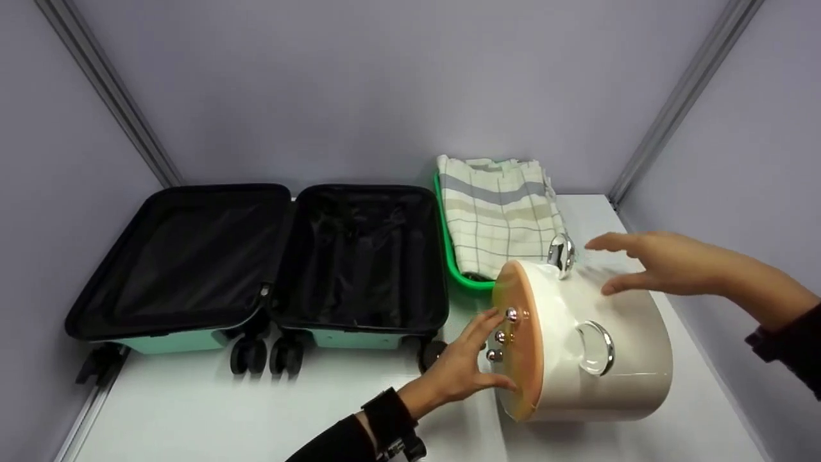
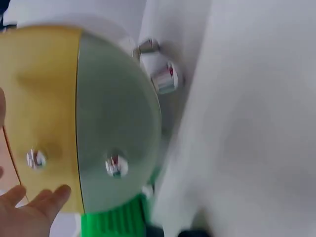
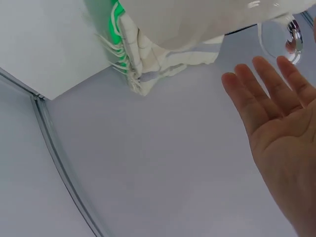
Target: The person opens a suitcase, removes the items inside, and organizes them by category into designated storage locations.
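A round white container lies tipped on its side at the right. Its end face is orange in the head view, with small chrome knobs; the left wrist view shows a yellow panel beside a grey-green panel. Chrome-trimmed loops stick out from its side. Spread fingers of my left hand are at the knobbed face; whether they touch it I cannot tell. Over the container's far side, my right hand hovers with fingers extended, holding nothing; its palm shows in the right wrist view.
An open suitcase lies left of centre, its left half and right half both black inside, wheels toward me. Behind the container, a green basket holds a folded checked cloth. Grey walls enclose the white table.
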A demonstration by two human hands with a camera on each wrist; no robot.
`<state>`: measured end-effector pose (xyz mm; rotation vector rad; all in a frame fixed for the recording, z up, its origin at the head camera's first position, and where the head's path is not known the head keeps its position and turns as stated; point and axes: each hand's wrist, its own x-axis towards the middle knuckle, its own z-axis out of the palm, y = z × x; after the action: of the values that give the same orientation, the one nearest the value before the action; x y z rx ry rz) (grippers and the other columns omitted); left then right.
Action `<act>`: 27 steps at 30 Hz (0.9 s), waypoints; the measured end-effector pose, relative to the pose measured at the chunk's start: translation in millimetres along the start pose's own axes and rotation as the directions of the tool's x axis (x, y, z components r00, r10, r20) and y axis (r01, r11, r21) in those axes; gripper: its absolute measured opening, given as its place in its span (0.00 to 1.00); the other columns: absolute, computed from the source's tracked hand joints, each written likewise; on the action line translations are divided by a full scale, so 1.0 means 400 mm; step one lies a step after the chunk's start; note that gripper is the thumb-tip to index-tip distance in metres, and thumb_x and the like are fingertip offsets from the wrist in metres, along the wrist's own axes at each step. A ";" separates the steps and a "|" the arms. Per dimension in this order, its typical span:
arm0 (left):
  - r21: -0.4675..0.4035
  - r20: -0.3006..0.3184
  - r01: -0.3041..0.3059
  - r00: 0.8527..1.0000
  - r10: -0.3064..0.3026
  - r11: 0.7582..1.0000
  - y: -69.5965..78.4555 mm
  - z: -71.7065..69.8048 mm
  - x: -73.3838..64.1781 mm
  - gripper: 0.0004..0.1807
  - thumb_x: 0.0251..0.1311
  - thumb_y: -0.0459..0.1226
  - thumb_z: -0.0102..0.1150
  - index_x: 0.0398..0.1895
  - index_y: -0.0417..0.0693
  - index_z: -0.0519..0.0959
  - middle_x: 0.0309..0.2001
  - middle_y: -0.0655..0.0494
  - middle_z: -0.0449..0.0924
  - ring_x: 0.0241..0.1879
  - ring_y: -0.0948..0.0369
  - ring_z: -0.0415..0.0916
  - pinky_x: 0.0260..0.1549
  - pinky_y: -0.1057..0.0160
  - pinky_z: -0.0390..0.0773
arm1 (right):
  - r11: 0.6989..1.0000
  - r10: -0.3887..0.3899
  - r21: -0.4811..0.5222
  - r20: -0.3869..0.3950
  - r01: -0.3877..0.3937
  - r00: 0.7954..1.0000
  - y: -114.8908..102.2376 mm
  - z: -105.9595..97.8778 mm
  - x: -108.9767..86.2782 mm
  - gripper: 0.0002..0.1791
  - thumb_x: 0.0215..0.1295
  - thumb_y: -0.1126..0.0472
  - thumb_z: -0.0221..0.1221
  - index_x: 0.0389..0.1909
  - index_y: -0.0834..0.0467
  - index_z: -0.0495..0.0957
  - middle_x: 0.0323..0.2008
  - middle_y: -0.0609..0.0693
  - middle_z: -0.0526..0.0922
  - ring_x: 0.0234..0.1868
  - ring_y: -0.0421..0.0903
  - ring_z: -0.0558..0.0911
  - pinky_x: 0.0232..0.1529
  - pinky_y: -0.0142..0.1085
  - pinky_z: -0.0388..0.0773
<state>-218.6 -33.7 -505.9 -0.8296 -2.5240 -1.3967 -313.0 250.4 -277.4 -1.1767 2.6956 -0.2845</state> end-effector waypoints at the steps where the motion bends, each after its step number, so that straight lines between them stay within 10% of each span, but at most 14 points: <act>1: -0.007 0.012 0.009 1.000 -0.009 1.000 0.006 0.007 -0.001 0.60 0.45 0.54 0.74 0.78 0.60 0.47 0.75 0.54 0.50 0.66 0.53 0.65 0.56 0.59 0.73 | 1.000 0.013 0.006 -0.020 -0.013 1.000 -0.005 -0.009 0.007 0.36 0.59 0.41 0.66 0.64 0.56 0.71 0.58 0.56 0.78 0.55 0.58 0.79 0.50 0.56 0.76; 12: -0.307 0.036 0.064 0.998 -0.056 0.950 0.022 0.076 0.005 0.65 0.44 0.41 0.77 0.80 0.63 0.41 0.77 0.56 0.43 0.61 0.58 0.71 0.52 0.67 0.76 | 0.994 0.059 0.088 0.015 -0.061 0.998 -0.032 -0.027 0.103 0.37 0.61 0.49 0.67 0.68 0.59 0.68 0.55 0.61 0.80 0.48 0.56 0.84 0.49 0.54 0.78; 27: 0.061 -0.009 0.046 0.999 -0.046 0.997 0.086 0.197 0.042 0.60 0.51 0.58 0.67 0.80 0.60 0.39 0.78 0.53 0.43 0.71 0.54 0.56 0.63 0.60 0.65 | 0.978 0.126 0.140 0.185 -0.153 0.975 0.025 -0.040 0.093 0.31 0.54 0.67 0.65 0.60 0.70 0.72 0.44 0.68 0.82 0.43 0.56 0.84 0.36 0.41 0.80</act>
<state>-203.8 51.8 -518.2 -0.7588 -2.5816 -1.3258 -348.9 231.3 -268.1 -0.9183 2.5370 -0.3430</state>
